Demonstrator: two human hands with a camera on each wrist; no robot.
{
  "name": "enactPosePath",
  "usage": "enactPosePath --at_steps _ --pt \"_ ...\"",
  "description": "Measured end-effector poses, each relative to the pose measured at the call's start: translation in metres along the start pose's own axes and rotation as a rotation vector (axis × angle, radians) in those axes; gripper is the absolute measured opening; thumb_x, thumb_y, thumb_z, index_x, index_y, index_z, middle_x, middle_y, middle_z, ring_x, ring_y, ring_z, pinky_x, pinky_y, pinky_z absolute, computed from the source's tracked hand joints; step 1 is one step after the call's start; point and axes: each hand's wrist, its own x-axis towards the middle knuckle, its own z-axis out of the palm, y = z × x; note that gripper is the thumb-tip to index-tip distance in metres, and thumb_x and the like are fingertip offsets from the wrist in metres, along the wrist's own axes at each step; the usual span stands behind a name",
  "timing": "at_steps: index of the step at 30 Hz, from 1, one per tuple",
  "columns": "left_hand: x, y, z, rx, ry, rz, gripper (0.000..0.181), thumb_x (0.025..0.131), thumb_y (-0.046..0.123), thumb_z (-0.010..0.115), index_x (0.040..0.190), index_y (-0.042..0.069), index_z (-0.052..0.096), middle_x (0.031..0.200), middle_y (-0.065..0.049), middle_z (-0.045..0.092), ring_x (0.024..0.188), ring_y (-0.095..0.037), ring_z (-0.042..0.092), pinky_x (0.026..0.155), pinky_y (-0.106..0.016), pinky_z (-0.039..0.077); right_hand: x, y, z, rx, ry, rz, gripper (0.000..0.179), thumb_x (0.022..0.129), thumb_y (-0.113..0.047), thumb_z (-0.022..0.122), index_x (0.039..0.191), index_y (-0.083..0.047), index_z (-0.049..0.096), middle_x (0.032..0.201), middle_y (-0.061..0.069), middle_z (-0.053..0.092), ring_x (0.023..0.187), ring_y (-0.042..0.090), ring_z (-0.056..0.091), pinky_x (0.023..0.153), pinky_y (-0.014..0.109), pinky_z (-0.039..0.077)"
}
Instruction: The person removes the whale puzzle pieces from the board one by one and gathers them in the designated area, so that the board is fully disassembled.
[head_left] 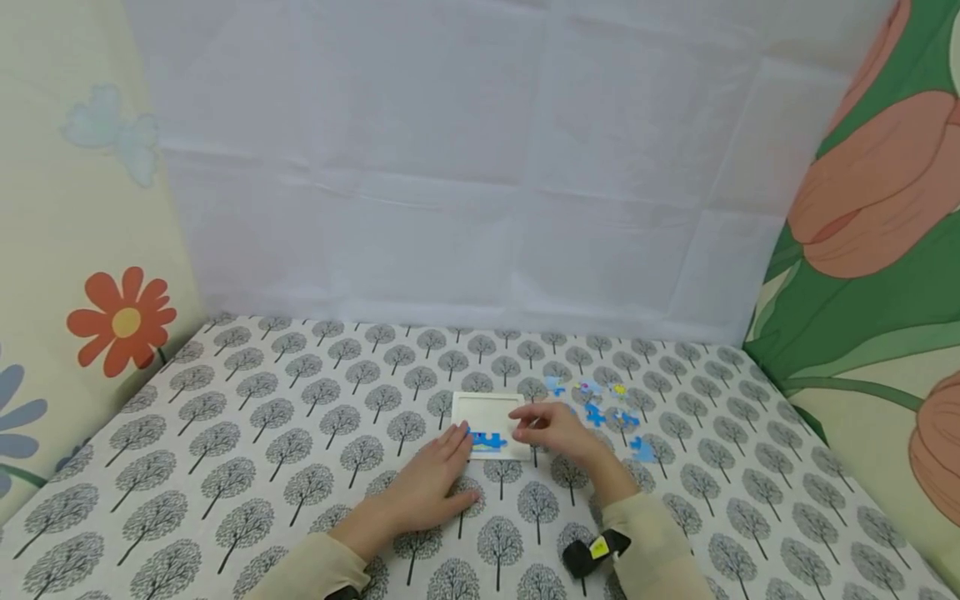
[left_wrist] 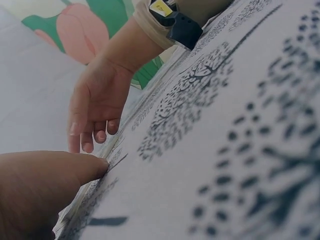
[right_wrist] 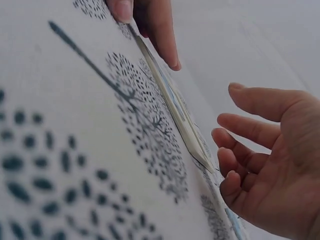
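Note:
A white puzzle tray [head_left: 488, 396] lies flat on the cloth, with joined blue jigsaw pieces [head_left: 491, 441] along its lower left inside. My left hand [head_left: 429, 477] rests at the tray's lower left corner, its fingers straight and fingertips by those pieces. Over the tray's right side hovers my right hand [head_left: 558, 429], fingers loosely bent. In the right wrist view, a gap shows between the thumb and fingers of the right hand [right_wrist: 280, 160], and nothing is held. That view shows the tray [right_wrist: 172, 107] edge-on beside it.
Several loose jigsaw pieces [head_left: 595, 415], blue with some yellow, lie scattered right of the tray. Beneath everything is a tree-print tablecloth [head_left: 300, 500]. A white sheet [head_left: 450, 167] hangs behind, with flower-print cloths at both sides.

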Motion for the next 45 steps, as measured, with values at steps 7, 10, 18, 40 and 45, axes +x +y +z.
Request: enactPosePath --at_steps 7,10,18,40,45 --pt "-0.001 0.002 -0.001 0.005 -0.009 -0.028 0.069 0.083 0.036 0.052 0.129 -0.011 0.028 0.136 -0.024 0.021 0.124 -0.035 0.018 0.099 -0.043 0.019 0.004 0.015 0.006 -0.026 0.03 0.037 0.031 0.08 -0.018 0.063 0.106 -0.003 0.06 0.083 0.001 0.055 0.069 0.014 0.051 0.055 0.028 0.042" --pt "-0.002 0.002 -0.001 0.019 -0.012 -0.032 0.07 0.084 0.037 0.051 0.129 -0.011 0.028 0.136 -0.024 0.02 0.124 -0.034 0.017 0.099 -0.044 0.019 0.003 0.016 0.008 -0.016 0.017 0.032 0.031 0.08 -0.018 0.062 0.106 -0.002 0.059 0.082 0.001 0.055 0.068 0.015 0.049 0.054 0.027 0.041" --pt "-0.002 0.0 -0.001 0.044 -0.055 -0.063 0.071 0.085 0.042 0.047 0.13 -0.01 0.027 0.137 -0.023 0.019 0.125 -0.034 0.015 0.099 -0.046 0.017 0.002 0.016 0.013 -0.113 0.008 -0.048 0.033 0.078 -0.019 0.064 0.105 -0.001 0.06 0.081 0.0 0.053 0.065 0.014 0.045 0.054 0.025 0.04" --pt "-0.003 0.001 -0.003 0.037 -0.087 -0.065 0.071 0.087 0.041 0.043 0.131 -0.011 0.024 0.137 -0.024 0.017 0.125 -0.035 0.013 0.1 -0.046 0.015 0.003 0.017 0.019 -0.227 0.031 -0.127 0.03 0.075 -0.017 0.066 0.1 -0.002 0.064 0.081 -0.002 0.051 0.067 0.011 0.043 0.056 0.023 0.04" --pt "-0.003 0.003 -0.003 0.044 -0.09 -0.071 0.07 0.087 0.041 0.043 0.131 -0.01 0.024 0.138 -0.023 0.016 0.126 -0.034 0.013 0.1 -0.045 0.015 0.004 0.017 0.021 -0.24 0.05 -0.116 0.028 0.074 -0.017 0.067 0.098 -0.005 0.065 0.079 -0.003 0.051 0.067 0.011 0.044 0.057 0.024 0.04"
